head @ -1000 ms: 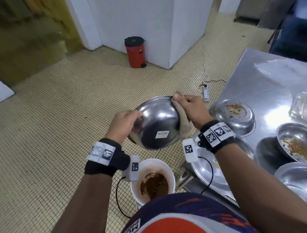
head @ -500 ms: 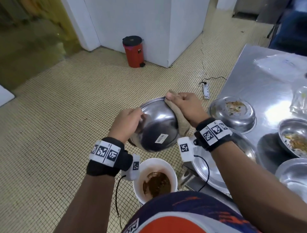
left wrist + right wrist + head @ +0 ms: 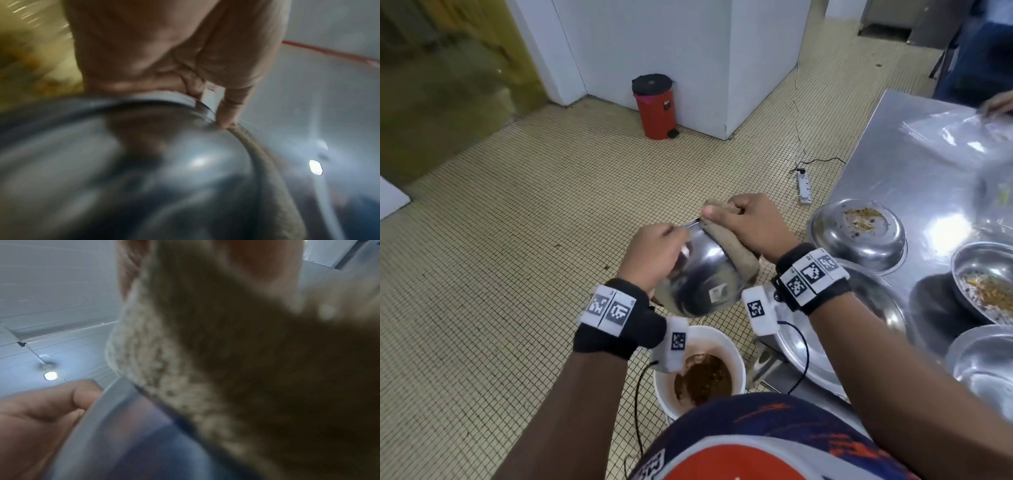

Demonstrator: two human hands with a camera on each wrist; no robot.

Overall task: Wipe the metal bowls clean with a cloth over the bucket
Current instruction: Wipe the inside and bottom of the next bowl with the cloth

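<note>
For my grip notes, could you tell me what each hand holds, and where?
The left hand grips the metal bowl by its rim; the right hand holds the cloth bunched over the opposite rim.

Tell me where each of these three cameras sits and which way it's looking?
Head: on the forehead, looking down at both hands, the bowl, bucket and table; forearms and shirt show.
Left wrist: looks along the left hand gripping the bowl's rim.
Right wrist: looks along the right hand into the cloth; left fingers show.
All share the bowl and cloth.
</note>
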